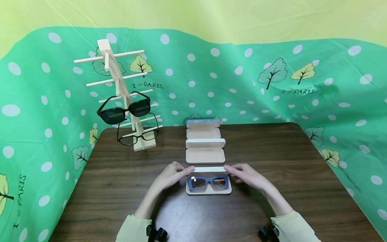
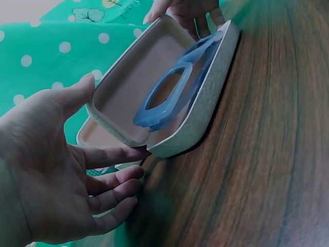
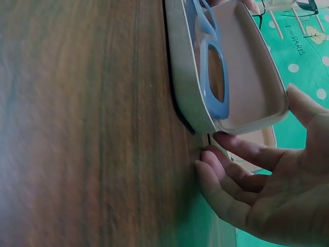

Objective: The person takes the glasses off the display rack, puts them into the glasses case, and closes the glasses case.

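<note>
Blue-framed sunglasses (image 1: pixel 208 183) with brown lenses lie in the bottom half of an opened glasses case (image 1: pixel 208 193) at the near middle of the table. The case's lid (image 1: pixel 210 169) stands raised at the back. At the lid's left end, my left hand (image 1: pixel 173 175) pinches it, thumb on the upper edge and index finger low by the hinge corner (image 2: pixel 149 149). My right hand (image 1: pixel 246 174) grips the right end the same way, its thumb (image 3: pixel 300 100) on the lid's rim. The other fingers of both hands curve loosely behind the case.
Two more opened cases (image 1: pixel 205 156) (image 1: pixel 203 133) stand in line behind this one. Back left, a pale wooden display rack (image 1: pixel 121 84) carries black sunglasses (image 1: pixel 113 116) and thin-rimmed black glasses (image 1: pixel 128 140). A green dotted cloth (image 1: pixel 235 87) hangs behind the table.
</note>
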The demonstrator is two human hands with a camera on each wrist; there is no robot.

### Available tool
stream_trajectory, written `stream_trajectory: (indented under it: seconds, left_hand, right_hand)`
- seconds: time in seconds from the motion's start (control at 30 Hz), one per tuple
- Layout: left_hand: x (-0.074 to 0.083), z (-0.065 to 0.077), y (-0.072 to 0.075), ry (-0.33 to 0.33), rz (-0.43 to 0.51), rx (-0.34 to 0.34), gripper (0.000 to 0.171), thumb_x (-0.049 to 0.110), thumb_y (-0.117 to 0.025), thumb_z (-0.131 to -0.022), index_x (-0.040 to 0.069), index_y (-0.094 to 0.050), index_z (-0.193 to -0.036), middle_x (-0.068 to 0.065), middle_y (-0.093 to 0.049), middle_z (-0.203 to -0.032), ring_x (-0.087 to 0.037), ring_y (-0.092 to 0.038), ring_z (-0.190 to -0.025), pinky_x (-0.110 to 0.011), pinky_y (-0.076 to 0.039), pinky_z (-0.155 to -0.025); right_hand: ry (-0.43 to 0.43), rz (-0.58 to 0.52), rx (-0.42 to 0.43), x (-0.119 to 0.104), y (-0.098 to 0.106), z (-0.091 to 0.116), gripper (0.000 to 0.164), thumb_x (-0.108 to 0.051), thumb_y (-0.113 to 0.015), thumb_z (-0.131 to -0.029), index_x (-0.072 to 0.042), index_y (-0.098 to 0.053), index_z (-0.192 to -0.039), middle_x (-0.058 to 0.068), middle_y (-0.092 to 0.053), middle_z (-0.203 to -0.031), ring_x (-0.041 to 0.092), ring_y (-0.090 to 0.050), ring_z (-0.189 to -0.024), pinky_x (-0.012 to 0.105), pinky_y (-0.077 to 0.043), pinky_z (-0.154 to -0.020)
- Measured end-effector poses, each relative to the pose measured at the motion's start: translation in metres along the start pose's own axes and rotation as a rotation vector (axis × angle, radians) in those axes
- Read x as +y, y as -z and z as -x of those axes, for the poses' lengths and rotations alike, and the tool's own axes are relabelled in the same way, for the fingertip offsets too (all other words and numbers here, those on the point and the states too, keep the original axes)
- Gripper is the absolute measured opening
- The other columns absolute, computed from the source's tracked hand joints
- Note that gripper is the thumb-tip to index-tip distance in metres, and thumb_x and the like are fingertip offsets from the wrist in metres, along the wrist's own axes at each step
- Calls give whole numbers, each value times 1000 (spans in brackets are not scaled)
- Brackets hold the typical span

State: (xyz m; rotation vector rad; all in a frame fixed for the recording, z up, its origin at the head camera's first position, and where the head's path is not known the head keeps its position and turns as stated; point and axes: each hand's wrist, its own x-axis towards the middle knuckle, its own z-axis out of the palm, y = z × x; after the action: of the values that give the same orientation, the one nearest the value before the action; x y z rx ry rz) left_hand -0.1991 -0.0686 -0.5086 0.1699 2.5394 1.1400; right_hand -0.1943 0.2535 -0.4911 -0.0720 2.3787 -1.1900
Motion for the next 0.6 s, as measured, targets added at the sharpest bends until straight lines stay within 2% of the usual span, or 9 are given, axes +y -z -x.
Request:
stream_trajectory:
  seconds: [0.23, 0.4, 0.6]
  left_hand:
    - [1, -5, 3, 24, 8, -57, 67, 74, -60, -88, 12, -80, -107, -8, -67, -125, -25, -61, -119, -50, -51, -100]
    - [0, -6, 3, 29, 23, -85, 69, 75, -61, -86, 11, -79, -109, -8, -66, -126, -24, -60, -119, -49, -50, -100]
    - [-1, -4, 2, 16, 23, -86, 70, 74, -62, -87, 11, -79, -112, -7, -66, -125, -23, -60, -119, -49, -50, -102]
  right_hand:
    - [-25, -23, -77, 1, 5, 0, 67, -49, -59, -101, 7, -59, -138, 22, -65, -134, 27, -65, -116, 39, -60, -91]
    - [-4, -30, -90, 2, 7, -1, 66, -49, -61, -99, 6, -61, -136, 20, -67, -130, 25, -64, -112, 38, -60, -90]
    - [20, -41, -95, 5, 7, -2, 63, -48, -65, -96, 5, -65, -130, 17, -68, -123, 21, -63, -107, 37, -59, -89]
